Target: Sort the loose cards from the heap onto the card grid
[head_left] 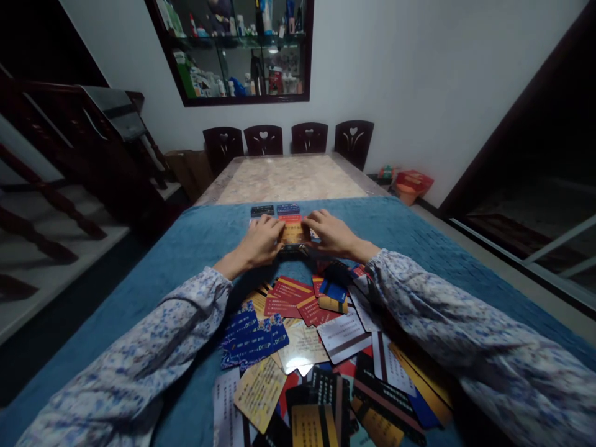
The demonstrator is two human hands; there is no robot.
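Observation:
A red-and-orange card (292, 231) lies at the middle of the blue cloth, between my hands. My left hand (261, 241) has its fingers curled at the card's left edge, and my right hand (334, 233) grips the right edge the same way. Just beyond it sit a black card (262, 210) and a dark blue card (287, 209), side by side. A dark card edge (293, 249) shows below the orange card. Nearer to me spreads a loose heap with red cards (291, 297), blue cards (254, 338), a silver card (344, 335) and gold cards (261, 391), many overlapping.
The blue cloth (195, 248) covers the near part of a long table (284, 177) with a stone-like top. Several dark chairs (263, 140) stand at its far end. Left is a stair railing (51, 205); an orange bucket (406, 194) stands on the floor at right.

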